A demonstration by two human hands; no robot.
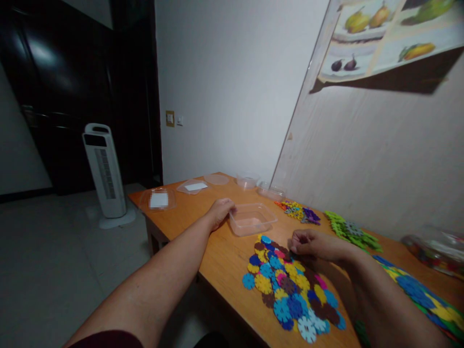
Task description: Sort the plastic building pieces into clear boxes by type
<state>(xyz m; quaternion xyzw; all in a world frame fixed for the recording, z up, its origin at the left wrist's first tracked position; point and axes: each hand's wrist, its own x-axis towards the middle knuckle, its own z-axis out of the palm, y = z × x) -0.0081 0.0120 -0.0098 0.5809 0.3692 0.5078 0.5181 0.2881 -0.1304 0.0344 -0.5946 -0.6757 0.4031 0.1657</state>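
My left hand (219, 211) rests on the near left rim of a clear plastic tub (253, 219) on the wooden table (217, 256); the tub looks empty. My right hand (314, 243) hovers with fingers curled at the far edge of a flat spread of coloured snowflake-shaped plastic discs (290, 290), pinching at a dark disc there. Whether a disc is held between the fingers is hard to tell.
More disc piles lie along the wall: a mixed one (299, 211), a green one (350, 232), a blue-yellow one (420, 290). Clear lids (158, 199) and tubs (247, 181) sit at the far end. A bag (435, 249) lies right. A white tower fan (105, 174) stands on the floor.
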